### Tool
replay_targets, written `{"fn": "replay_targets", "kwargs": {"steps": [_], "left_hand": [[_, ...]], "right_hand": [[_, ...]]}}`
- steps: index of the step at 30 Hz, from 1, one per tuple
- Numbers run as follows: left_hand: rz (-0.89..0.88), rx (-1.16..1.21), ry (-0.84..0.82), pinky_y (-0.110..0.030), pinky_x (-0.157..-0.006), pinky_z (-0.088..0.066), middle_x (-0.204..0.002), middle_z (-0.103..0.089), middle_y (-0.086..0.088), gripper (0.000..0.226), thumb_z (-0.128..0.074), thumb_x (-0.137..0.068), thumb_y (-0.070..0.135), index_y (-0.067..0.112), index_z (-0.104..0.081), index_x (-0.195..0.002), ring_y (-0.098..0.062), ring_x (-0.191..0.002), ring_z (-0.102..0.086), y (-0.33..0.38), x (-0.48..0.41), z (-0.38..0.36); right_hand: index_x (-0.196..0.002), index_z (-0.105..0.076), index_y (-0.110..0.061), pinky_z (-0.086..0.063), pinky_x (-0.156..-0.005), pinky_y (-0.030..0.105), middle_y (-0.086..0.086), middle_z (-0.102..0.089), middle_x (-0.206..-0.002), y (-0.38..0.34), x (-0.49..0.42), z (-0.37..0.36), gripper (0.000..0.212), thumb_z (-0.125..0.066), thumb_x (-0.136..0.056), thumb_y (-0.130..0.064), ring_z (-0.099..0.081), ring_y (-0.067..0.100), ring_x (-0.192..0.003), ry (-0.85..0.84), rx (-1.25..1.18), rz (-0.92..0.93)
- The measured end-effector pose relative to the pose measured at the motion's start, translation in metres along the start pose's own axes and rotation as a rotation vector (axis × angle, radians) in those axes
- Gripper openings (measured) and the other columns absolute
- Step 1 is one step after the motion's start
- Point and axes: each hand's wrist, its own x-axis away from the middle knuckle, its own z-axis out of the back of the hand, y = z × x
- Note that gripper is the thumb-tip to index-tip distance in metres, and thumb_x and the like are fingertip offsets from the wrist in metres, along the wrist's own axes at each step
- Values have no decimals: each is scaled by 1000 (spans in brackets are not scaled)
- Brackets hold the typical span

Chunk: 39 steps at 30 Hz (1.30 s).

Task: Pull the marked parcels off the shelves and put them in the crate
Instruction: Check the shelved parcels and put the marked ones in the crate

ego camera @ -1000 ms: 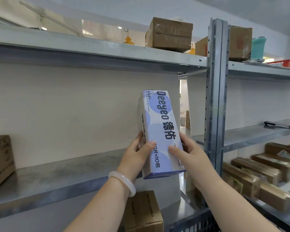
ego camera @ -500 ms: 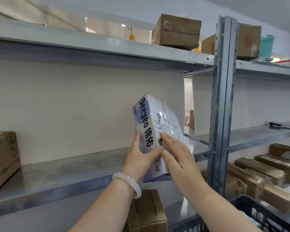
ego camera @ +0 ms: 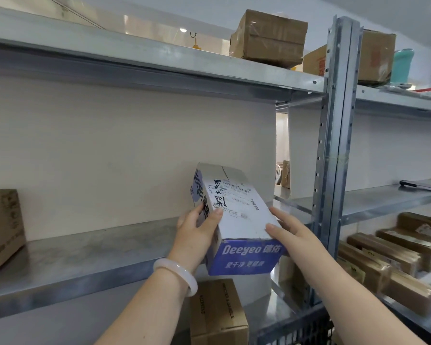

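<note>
Both hands grip the Deeyeo parcel (ego camera: 237, 215): left hand (ego camera: 197, 235) curled round its left edge, right hand (ego camera: 291, 230) clasping its right side. It is tilted with its blue end nearest, held off the middle shelf (ego camera: 85, 257) at its front edge. The dark crate (ego camera: 296, 329) is lower, near right.

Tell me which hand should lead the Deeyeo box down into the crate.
Right, probably. The crate shows at lower right, below the right hand, which holds the Deeyeo box on that side. The left hand grips the far side and would have to reach across.
</note>
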Motion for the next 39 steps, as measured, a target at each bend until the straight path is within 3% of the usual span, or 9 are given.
{"fn": "replay_targets", "kwargs": {"steps": [2, 5, 11, 15, 22, 28, 31, 34, 39], "left_hand": [[-46, -130, -42, -38, -94, -54, -133, -58, -2, 66, -66, -76, 68, 33, -57, -131, -20, -115, -62, 0, -2, 7], [-20, -156, -112, -10, -73, -49, -112, -72, 16, 38, -67, -80, 59, 43, -61, -114, 2, -98, -67, 5, -2, 17], [-56, -242, -149, -22, -88, -52, -124, -59, 22, 89, -76, -38, 82, 54, -49, -118, 4, -110, -60, 1, -5, 28], [-110, -296, -90, -41, -97, -53, -140, -52, 5, 80, -77, -59, 71, 48, -46, -130, -14, -122, -56, -2, -6, 27], [-105, -327, -40, -35, -93, -54, -145, -48, 2, 68, -71, -83, 47, 39, -40, -143, -14, -119, -56, 0, -1, 17], [-281, -754, 73, -30, -114, -25, -157, -30, 1, 77, -63, -83, 59, 40, -30, -150, -16, -144, -25, 1, 27, 20], [-339, -986, 184, -40, -115, -23, -161, -21, 6, 80, -55, -81, 70, 47, -24, -150, -19, -147, -18, -9, 64, 40], [-421, -1125, 230, -40, -115, -20, -161, -23, 7, 77, -47, -80, 73, 46, -24, -148, -14, -145, -19, -30, 110, 64], [-262, -1375, 208, -42, -121, -10, -162, -15, 10, 74, -47, -85, 67, 45, -18, -150, -11, -149, -11, -74, 187, 114]], "right_hand": [[-112, -46, -52, -59, -63, 27, -20, -62, -104, -4, -5, -1, 52, -68, -66, -53, -70, 15, -91, 11, -7, -11], [-123, -39, -50, -57, -59, 23, -23, -54, -103, -8, -11, -9, 61, -63, -67, -59, -64, 11, -95, 45, 38, 7], [-119, -46, -41, -46, -44, 11, -18, -55, -101, -7, -25, -28, 59, -53, -65, -66, -62, 7, -86, 126, 84, 16], [-124, -49, -35, -48, -46, 13, -9, -59, -111, -1, -37, -37, 53, -55, -78, -61, -63, 8, -88, 118, 82, 22], [-134, -47, -31, -49, -47, 15, -5, -60, -121, 0, -44, -31, 57, -56, -84, -57, -62, 8, -88, 102, 87, 32], [-142, -33, -45, -58, -80, 37, -9, -38, -148, 0, -7, -28, 71, -56, -77, -62, -41, 8, -125, 213, 327, 315], [-146, -30, -41, -33, -107, 35, -11, -30, -153, 21, 31, -37, 65, -50, -88, -64, -22, 3, -140, 217, 624, 691], [-147, -33, -33, -22, -116, 38, -5, -31, -156, 52, 65, -65, 67, -51, -88, -57, -20, 12, -147, 67, 763, 881], [-152, -17, -38, -14, -119, 41, -6, -14, -161, 97, 101, -135, 81, -50, -83, -65, -5, 12, -149, -324, 777, 775]]}}
